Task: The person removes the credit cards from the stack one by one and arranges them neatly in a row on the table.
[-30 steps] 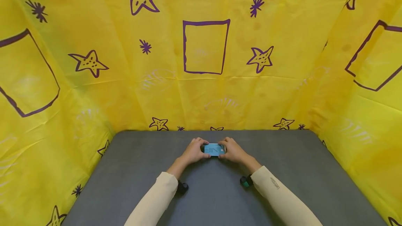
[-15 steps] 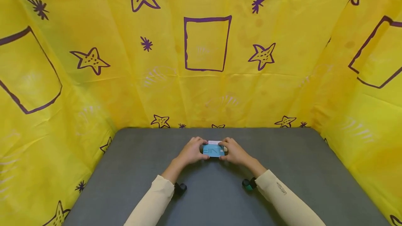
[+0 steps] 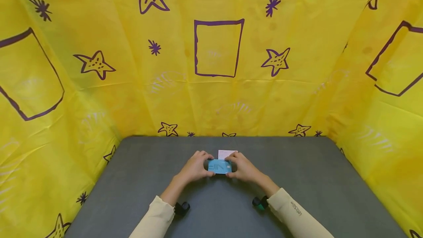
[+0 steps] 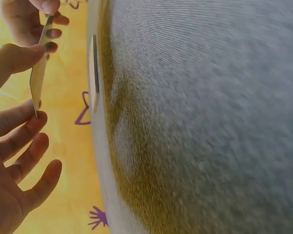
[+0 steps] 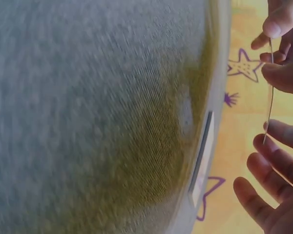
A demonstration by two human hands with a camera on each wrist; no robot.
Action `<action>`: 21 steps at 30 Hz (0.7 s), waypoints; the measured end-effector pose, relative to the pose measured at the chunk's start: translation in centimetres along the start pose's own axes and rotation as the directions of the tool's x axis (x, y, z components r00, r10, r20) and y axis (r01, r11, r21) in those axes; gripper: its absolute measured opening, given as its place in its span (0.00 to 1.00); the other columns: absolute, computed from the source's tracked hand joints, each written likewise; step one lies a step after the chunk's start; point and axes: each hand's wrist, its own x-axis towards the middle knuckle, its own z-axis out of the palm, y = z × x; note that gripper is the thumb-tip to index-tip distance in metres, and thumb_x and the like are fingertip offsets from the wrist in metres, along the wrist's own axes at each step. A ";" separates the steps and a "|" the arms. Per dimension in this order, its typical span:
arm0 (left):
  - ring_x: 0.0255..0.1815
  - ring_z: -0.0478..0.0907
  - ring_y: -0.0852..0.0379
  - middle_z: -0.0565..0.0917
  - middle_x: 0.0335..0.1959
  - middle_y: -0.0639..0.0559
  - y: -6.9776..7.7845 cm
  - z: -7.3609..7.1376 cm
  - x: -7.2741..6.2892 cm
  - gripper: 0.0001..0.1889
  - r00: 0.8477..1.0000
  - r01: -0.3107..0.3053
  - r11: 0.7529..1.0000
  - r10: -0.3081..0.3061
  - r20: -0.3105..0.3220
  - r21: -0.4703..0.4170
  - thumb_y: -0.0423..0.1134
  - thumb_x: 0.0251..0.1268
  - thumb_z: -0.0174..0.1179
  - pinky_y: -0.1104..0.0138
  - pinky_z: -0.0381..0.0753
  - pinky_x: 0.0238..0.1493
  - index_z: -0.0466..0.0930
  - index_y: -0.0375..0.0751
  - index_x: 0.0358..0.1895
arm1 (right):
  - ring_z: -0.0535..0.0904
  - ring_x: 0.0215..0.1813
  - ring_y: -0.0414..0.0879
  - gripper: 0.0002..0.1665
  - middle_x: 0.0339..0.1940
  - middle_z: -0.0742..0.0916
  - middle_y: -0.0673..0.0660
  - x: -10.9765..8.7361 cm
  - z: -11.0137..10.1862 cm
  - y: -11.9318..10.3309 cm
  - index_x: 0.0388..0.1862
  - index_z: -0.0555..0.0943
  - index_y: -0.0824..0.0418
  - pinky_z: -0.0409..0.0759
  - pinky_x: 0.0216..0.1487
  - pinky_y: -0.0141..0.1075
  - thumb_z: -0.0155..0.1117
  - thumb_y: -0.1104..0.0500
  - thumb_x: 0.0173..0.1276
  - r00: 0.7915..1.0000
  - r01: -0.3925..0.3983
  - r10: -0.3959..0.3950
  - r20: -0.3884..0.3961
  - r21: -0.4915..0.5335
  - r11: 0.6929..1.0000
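A light blue card (image 3: 219, 167) with large dark letters, which look upside down, and a small pale square is held level between two hands. My left hand (image 3: 195, 166) pinches its left end, thumb along the near edge and fingers at the far edge. At the other end my right hand (image 3: 245, 168) pinches it the same way. Both wrist views show the card edge-on, a thin and slightly bowed sheet (image 4: 38, 80), raised above the table. The remaining fingers of each hand spread loosely. Just behind the card lies a pale pinkish flat rectangle (image 3: 225, 153), partly covered by the right fingers.
The grey table (image 3: 148, 186) runs back to a yellow cloth wall (image 3: 211, 105) with purple stars and frames drawn on it. More yellow cloth closes off both sides. In the right wrist view the flat rectangle (image 5: 203, 158) has a dark side edge.
Both hands have brought the blue card toward the body and slightly left. The pinkish rectangle, hidden a second ago, now shows behind it.
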 end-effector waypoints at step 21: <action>0.49 0.71 0.55 0.79 0.45 0.54 -2.3 -1.4 -4.9 0.24 0.997 0.082 0.996 -0.083 -0.010 -0.038 0.48 0.47 0.75 0.55 0.76 0.51 0.82 0.46 0.49 | 0.72 0.47 0.42 0.29 0.46 0.79 0.51 0.9 2.1 -3.5 0.55 0.81 0.59 0.74 0.49 0.36 0.75 0.49 0.56 0.996 0.057 -0.058 0.070 0.010 0.998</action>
